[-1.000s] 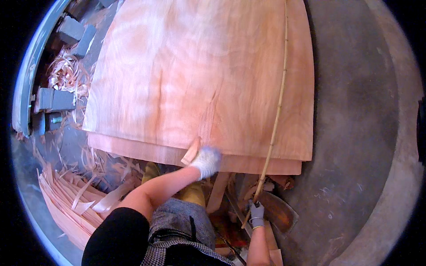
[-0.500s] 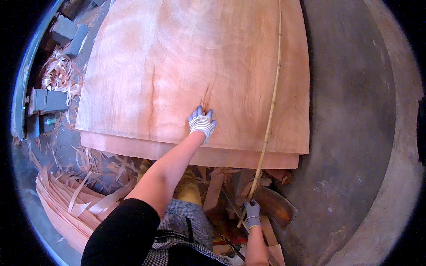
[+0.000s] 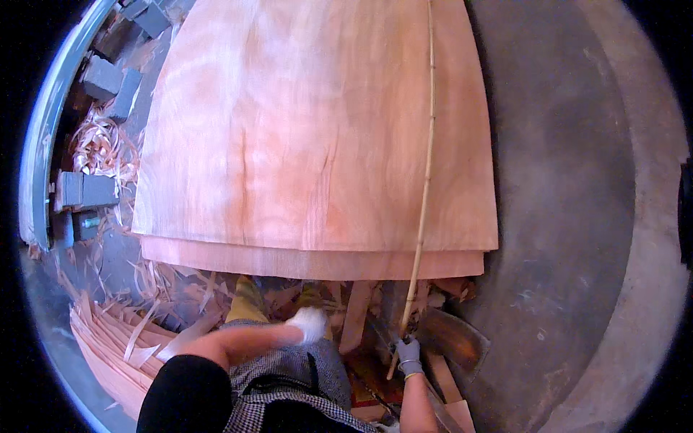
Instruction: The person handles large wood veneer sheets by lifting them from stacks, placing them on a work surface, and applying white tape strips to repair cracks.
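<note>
A long, thin bamboo pole (image 3: 426, 173) stretches away from me over the right part of the stacked wood veneer sheets (image 3: 303, 144). My right hand (image 3: 408, 352), in a grey glove, is closed round the pole near its lower end. My left hand (image 3: 309, 325), in a white-striped glove, is in front of my checked apron (image 3: 289, 368), off the near edge of the sheets. Motion smears its fingers, and I see nothing in it. The top sheet has dark streaks and a small split in its grain; another sheet juts out beneath its near edge.
Bundled veneer strips (image 3: 115, 353) lie at the lower left, with loose shavings (image 3: 105, 148) farther up. Grey blocks (image 3: 90, 189) line the left side. A curved brown piece (image 3: 455, 339) is right of my right hand. Concrete floor (image 3: 563, 180) extends along the right.
My left hand has come off the top sheet and back toward my body. The pole, still in my right hand, has shifted slightly left in the view.
</note>
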Demonstrator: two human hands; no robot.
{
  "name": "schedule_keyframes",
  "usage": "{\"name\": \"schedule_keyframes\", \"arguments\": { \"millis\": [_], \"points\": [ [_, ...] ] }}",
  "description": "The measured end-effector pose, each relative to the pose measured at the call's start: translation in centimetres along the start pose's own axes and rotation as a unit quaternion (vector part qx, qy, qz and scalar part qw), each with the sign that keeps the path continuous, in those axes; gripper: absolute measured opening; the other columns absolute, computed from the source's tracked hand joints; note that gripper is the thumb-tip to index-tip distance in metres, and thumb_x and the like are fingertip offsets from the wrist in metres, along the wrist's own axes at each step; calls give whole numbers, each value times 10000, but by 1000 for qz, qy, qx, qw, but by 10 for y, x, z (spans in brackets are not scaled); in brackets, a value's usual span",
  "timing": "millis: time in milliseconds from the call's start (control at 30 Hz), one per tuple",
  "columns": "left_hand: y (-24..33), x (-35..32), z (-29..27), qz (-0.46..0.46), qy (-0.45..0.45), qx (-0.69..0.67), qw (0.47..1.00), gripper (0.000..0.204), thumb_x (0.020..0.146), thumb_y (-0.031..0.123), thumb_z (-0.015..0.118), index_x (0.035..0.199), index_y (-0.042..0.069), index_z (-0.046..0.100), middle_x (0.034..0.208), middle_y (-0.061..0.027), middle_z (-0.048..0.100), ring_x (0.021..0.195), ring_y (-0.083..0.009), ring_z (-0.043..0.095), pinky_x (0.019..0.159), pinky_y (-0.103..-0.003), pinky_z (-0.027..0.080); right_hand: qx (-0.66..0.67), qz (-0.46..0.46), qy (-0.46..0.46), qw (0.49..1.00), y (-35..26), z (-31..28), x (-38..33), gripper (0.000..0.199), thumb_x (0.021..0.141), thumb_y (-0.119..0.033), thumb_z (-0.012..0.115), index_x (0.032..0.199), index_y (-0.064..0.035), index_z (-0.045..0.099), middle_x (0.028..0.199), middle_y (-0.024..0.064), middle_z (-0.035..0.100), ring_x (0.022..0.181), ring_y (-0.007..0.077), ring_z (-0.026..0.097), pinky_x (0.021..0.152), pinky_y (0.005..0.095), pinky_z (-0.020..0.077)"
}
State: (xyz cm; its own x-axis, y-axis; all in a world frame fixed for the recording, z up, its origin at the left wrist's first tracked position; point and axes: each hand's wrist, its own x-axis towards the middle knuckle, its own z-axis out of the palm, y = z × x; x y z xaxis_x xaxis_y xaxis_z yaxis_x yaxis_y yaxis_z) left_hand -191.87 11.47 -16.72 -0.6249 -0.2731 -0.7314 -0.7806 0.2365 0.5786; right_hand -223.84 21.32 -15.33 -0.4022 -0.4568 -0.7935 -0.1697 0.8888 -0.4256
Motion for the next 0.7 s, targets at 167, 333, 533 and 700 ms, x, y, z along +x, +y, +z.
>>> {"name": "schedule_keyframes", "arguments": {
  "millis": [167,333,533,700],
  "points": [
    [-22,-81,35,-233,127,-137,954,379,839,368,469,1087,146,650,1360,-217,395,1234,-376,391,1011,-485,310,-136,-188,279,932,-48,4,-58,199,814,-148,661,745,8,558,579,25,529,520,127,477,497,304,398],
    [-71,-132,20,-300,275,-236,882,444,834,340,502,1213,116,554,1339,-194,435,1232,-354,413,1023,-439,333,-157,-264,340,889,-110,16,-84,281,796,-149,675,654,31,512,519,48,474,497,142,411,488,340,366],
    [-118,-185,37,-359,288,-369,807,544,835,365,505,1289,68,468,1315,-211,459,1189,-347,468,1005,-402,368,117,-240,93,959,-220,73,-106,228,805,-171,675,674,-32,550,509,24,491,427,115,461,406,276,371],
    [-150,-248,59,-245,325,-395,824,525,858,358,478,1254,13,484,1231,-244,520,1139,-384,499,982,-410,384,115,-277,24,954,-287,183,-143,167,795,-173,690,708,-76,586,506,17,502,368,112,449,335,262,348]
  ]
}}
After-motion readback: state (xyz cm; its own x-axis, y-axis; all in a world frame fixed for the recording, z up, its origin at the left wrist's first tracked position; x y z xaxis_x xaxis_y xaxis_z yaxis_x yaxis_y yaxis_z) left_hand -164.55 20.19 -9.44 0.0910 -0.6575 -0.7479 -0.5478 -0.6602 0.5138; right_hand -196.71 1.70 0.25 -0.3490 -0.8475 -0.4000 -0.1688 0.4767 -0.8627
